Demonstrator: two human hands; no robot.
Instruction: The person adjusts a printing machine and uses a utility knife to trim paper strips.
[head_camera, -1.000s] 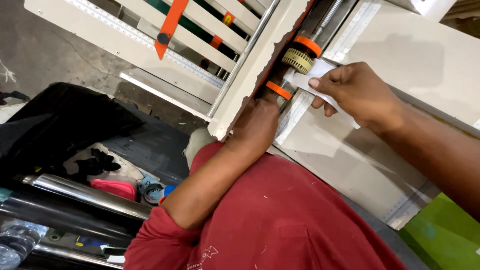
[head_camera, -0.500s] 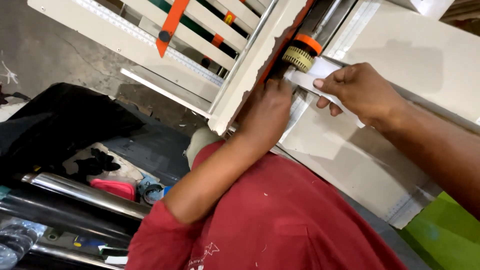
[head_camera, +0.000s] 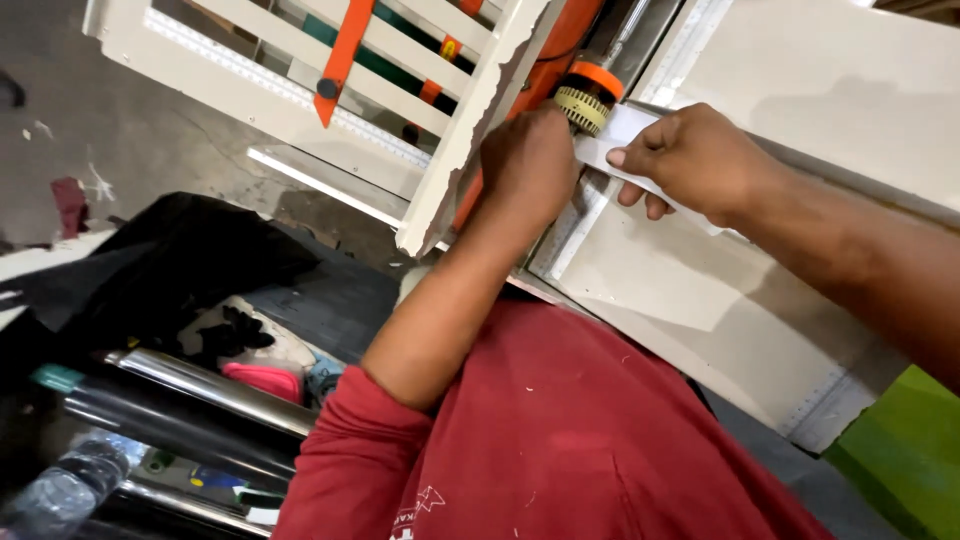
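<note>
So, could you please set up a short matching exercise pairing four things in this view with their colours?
Things:
1. knurled wheel
2. sleeve
3. strip under the right hand
4. block at the lower right corner

Colours:
A. green
B. white
C. yellowish
D. red

Pairs: 1-C, 2-D, 3-B, 4-A

light: even, fairly bright, soft | glare: pale panel at 1 o'clock near washed out; sheen on steel tube at 8 | shadows: soft, cast by right hand onto the panel below; bag at 9 very dark | focus: centre sharp; bottle at 8 blurred | distortion: slight edge stretch
</note>
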